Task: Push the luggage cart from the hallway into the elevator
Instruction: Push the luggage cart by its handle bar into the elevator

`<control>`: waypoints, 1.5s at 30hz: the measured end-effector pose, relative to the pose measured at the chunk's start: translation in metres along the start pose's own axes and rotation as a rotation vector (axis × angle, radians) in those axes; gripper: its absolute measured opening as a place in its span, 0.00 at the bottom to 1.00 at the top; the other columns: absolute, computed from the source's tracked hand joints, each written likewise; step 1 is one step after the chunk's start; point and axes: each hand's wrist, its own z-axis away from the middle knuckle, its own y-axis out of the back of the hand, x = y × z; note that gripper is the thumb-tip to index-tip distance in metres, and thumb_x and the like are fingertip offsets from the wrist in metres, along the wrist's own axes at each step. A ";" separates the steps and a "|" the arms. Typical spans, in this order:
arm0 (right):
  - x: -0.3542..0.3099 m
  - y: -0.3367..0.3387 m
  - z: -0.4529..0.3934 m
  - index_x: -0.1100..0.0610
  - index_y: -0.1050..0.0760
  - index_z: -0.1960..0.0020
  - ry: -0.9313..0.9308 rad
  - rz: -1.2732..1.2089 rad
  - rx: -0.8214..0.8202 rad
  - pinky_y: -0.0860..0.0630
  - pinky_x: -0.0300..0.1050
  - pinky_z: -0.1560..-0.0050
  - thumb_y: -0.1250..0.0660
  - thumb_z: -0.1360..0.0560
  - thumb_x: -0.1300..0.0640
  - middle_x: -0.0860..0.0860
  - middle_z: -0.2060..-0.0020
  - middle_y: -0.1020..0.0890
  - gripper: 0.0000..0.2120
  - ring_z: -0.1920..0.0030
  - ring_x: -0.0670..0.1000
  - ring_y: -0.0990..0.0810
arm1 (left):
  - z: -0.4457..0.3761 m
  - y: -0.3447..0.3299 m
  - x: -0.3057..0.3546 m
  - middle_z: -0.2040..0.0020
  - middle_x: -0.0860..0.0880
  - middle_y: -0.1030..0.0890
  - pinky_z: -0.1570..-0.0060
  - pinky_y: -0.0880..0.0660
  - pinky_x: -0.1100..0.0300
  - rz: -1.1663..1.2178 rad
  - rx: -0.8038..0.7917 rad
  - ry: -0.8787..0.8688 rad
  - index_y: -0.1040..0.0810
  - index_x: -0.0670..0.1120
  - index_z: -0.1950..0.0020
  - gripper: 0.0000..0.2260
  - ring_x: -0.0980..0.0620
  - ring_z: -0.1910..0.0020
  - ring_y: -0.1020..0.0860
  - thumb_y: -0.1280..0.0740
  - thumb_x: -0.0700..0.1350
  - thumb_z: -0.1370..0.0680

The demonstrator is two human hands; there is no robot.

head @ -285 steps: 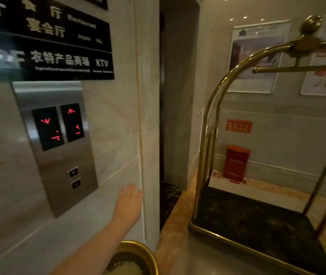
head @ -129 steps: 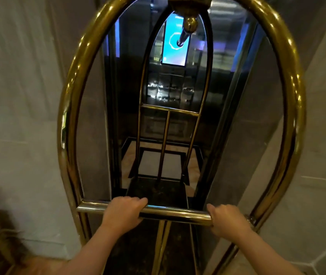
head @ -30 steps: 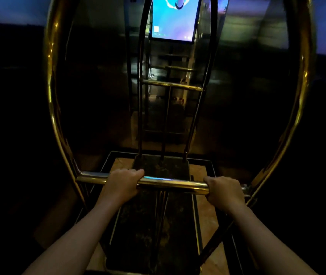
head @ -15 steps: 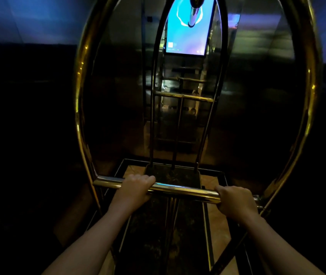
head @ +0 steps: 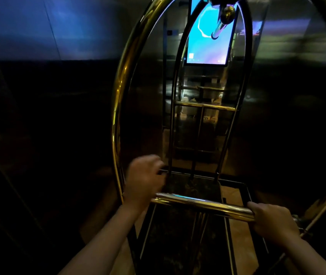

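Luggage cart [head: 118,108] inside the dark elevator, far end near the lit screen [head: 207,44]. Right hand [head: 273,221] clenched around the brass crossbar [head: 201,205]. Left hand [head: 144,179] above the bar's left end (blurred, loosely curled, can't tell if it grips anything).

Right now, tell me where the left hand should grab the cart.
Grip the cart's level brass crossbar near its left end, from above and behind, mirroring the right hand clamped at the right end. The left hand is lifted just beyond the bar.
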 end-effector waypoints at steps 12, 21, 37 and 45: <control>-0.015 0.015 0.002 0.42 0.27 0.55 -0.076 0.002 -0.060 0.38 0.34 0.70 0.26 0.32 0.49 0.41 0.67 0.25 0.11 0.69 0.41 0.28 | -0.097 0.059 -0.061 0.63 0.43 0.22 0.76 0.29 0.70 0.415 0.320 0.503 0.29 0.46 0.49 0.08 0.59 0.73 0.24 0.33 0.49 0.22; -0.005 0.116 -0.009 0.56 0.27 0.41 -0.197 -0.289 0.706 0.31 0.48 0.44 0.28 0.31 0.66 0.56 0.47 0.23 0.20 0.45 0.56 0.26 | -0.093 0.055 -0.056 0.62 0.44 0.22 0.75 0.28 0.70 0.346 0.379 0.486 0.28 0.46 0.45 0.11 0.56 0.70 0.23 0.35 0.52 0.21; 0.033 0.158 -0.035 0.55 0.29 0.58 -0.742 -0.610 1.018 0.28 0.42 0.73 0.31 0.25 0.57 0.46 0.70 0.26 0.07 0.69 0.50 0.23 | -0.097 0.029 -0.099 0.58 0.45 0.19 0.70 0.23 0.49 0.384 0.430 0.709 0.26 0.52 0.46 0.21 0.44 0.69 0.20 0.37 0.68 0.27; 0.036 0.154 -0.040 0.60 0.26 0.52 -0.772 -0.527 1.031 0.30 0.44 0.67 0.32 0.25 0.57 0.55 0.63 0.22 0.07 0.64 0.53 0.24 | -0.097 0.048 -0.051 0.54 0.41 0.20 0.66 0.22 0.46 0.320 0.369 0.673 0.29 0.47 0.42 0.18 0.43 0.64 0.21 0.36 0.59 0.23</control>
